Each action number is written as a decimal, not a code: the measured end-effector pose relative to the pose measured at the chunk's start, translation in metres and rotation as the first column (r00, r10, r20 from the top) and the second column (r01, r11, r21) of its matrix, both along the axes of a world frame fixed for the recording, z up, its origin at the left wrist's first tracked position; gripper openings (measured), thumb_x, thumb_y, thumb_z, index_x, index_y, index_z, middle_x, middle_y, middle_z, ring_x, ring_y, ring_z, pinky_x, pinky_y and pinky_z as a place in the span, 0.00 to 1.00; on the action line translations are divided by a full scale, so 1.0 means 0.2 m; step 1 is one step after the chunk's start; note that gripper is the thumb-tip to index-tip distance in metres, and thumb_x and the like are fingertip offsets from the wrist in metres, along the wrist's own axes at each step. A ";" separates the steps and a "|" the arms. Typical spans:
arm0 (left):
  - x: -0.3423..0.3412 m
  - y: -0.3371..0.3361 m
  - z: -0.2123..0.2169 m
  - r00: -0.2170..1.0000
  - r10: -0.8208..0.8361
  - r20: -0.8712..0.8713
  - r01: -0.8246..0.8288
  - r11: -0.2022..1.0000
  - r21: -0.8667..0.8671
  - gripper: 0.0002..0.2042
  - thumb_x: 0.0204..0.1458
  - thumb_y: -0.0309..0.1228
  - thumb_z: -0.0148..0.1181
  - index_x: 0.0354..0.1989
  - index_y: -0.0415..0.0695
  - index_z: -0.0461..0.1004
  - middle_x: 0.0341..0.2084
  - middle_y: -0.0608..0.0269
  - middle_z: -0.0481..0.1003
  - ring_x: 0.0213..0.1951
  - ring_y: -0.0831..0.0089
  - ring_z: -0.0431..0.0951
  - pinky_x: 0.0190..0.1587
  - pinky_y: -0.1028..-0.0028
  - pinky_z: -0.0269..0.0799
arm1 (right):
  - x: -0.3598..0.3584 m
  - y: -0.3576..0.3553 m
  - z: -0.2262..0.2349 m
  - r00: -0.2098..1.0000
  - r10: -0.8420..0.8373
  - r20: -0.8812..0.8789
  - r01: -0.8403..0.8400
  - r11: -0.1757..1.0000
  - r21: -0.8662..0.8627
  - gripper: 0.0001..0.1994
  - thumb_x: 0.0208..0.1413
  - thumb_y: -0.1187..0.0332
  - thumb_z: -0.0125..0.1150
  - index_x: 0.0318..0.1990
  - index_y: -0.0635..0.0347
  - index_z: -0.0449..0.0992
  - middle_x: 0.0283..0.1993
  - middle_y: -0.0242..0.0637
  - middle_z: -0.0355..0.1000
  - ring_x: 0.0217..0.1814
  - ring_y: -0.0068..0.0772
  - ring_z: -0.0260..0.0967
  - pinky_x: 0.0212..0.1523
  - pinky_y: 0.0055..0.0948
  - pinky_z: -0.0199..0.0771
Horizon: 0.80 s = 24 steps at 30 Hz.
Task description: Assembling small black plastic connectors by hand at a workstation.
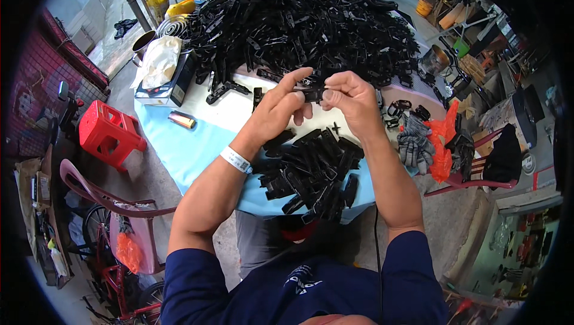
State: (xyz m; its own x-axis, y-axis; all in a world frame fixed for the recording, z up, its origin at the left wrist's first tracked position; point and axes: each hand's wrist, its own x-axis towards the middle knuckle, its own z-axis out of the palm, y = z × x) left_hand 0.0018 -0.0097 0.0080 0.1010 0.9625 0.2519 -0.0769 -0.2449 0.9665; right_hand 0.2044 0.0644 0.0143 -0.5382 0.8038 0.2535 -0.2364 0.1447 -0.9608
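Note:
Over the middle of the table, my left hand (280, 102) and my right hand (354, 99) meet at a small, long black plastic part (312, 94). Each hand pinches one end between thumb and fingers, with the left index finger raised. The fingers partly cover the part, so its exact kind is unclear. Below my hands, close to my body, lies a small pile of similar black plastic parts (311, 169). Beyond them rises a large heap of black plastic parts (293, 20). A tiny black cross-shaped piece (336, 128) rests between my forearms.
On the table's left are a box (164, 89) with a crumpled white bag on top and a lighter-like item (182, 120). Grey gloves (415, 142) and an orange plastic bag (442, 145) lie at the right. A red stool (107, 130) and a chair (113, 196) stand left.

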 end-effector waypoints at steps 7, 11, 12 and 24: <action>-0.20 0.05 0.01 0.670 0.662 -0.336 -0.605 0.749 0.269 0.11 0.55 0.30 0.59 0.44 0.44 0.80 0.28 0.59 0.80 0.28 0.71 0.81 0.32 0.70 0.74 | 0.07 0.06 0.03 0.997 0.071 -0.028 -0.073 0.996 -0.051 0.09 0.66 0.73 0.58 0.50 0.66 0.79 0.40 0.39 0.81 0.35 0.24 0.78 0.41 0.29 0.80; -0.25 0.05 -0.03 0.270 0.579 -0.769 -0.468 0.777 0.420 0.16 0.47 0.19 0.54 0.42 0.44 0.82 0.40 0.56 0.82 0.41 0.56 0.83 0.46 0.67 0.77 | 0.06 0.08 -0.02 0.820 -0.470 0.326 0.078 0.657 0.750 0.09 0.55 0.78 0.62 0.43 0.58 0.83 0.38 0.37 0.81 0.41 0.38 0.78 0.43 0.32 0.78; -0.25 0.05 -0.05 0.270 0.580 -0.769 -0.467 0.777 0.422 0.16 0.47 0.19 0.54 0.42 0.44 0.82 0.40 0.56 0.82 0.41 0.56 0.83 0.46 0.67 0.77 | 0.07 0.10 -0.04 0.766 -0.485 0.422 -0.006 0.651 0.759 0.12 0.48 0.79 0.63 0.41 0.55 0.84 0.44 0.38 0.79 0.51 0.46 0.74 0.51 0.38 0.76; -0.19 0.01 -0.04 0.437 0.287 -0.853 -0.214 0.954 0.211 0.18 0.42 0.21 0.59 0.44 0.44 0.83 0.51 0.54 0.78 0.50 0.58 0.81 0.52 0.65 0.76 | 0.05 0.05 -0.02 0.750 -0.502 0.431 -0.033 0.622 0.782 0.09 0.52 0.75 0.64 0.41 0.59 0.81 0.52 0.41 0.75 0.55 0.45 0.72 0.58 0.36 0.71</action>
State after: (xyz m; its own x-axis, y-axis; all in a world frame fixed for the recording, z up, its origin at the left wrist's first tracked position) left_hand -0.0369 -0.0073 0.0005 0.0585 0.9696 0.2375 0.8634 -0.1686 0.4756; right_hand 0.2148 0.0747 0.0095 -0.5973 0.6182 0.5109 0.4526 0.7858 -0.4215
